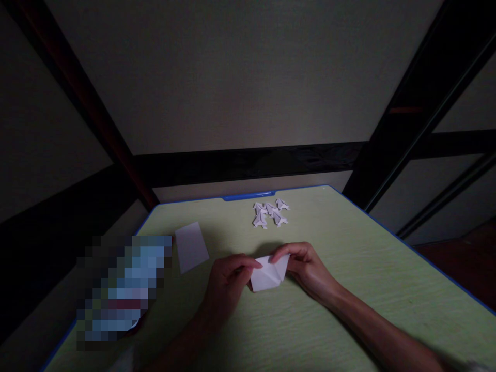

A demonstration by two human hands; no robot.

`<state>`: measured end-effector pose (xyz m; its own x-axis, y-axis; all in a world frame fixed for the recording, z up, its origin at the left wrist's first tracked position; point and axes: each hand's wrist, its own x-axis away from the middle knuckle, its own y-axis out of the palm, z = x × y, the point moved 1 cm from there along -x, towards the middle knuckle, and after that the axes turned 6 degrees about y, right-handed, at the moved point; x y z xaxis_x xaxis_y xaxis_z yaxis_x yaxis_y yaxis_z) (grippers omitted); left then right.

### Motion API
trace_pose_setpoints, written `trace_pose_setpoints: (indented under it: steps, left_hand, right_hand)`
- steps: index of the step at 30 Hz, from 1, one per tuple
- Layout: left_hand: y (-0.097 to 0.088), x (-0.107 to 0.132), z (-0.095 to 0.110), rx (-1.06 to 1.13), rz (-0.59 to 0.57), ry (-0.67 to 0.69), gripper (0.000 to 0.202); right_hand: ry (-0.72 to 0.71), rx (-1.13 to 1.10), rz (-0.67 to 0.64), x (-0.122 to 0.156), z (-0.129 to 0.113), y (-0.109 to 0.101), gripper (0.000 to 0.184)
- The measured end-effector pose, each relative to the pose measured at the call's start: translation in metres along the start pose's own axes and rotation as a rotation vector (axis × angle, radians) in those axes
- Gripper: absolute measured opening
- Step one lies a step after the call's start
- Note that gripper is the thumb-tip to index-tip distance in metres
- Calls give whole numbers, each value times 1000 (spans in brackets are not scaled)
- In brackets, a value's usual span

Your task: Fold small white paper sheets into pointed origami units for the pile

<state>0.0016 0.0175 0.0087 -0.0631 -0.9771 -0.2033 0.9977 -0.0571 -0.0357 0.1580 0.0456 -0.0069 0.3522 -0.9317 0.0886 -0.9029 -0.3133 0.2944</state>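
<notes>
A small sheet of white paper (265, 276) with crease lines is held up just above the table between both hands. My left hand (230, 279) pinches its left edge, thumb on the near face. On the other side, my right hand (304, 263) grips the upper right part, where the paper bends along a fold. Fingers behind the sheet are partly hidden. Beyond the hands lies a cluster of several folded white paper figures (270, 213), pointed at one end with small legs spread out.
A flat stack or sheet of white paper (191, 247) rests left of my hands on the light green table (349, 248). Further left is a pixelated, blurred-out object (132, 289). The table has a blue rim and a blue handle (250, 196) at its far edge, near a wall panel.
</notes>
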Motion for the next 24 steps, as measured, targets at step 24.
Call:
trace_pose_setpoints:
  steps: [24]
  left_hand:
    - [7,-5,-8,-23,-32,-152,16]
  right_hand:
    - [18,89,-85,1,-5,5,17]
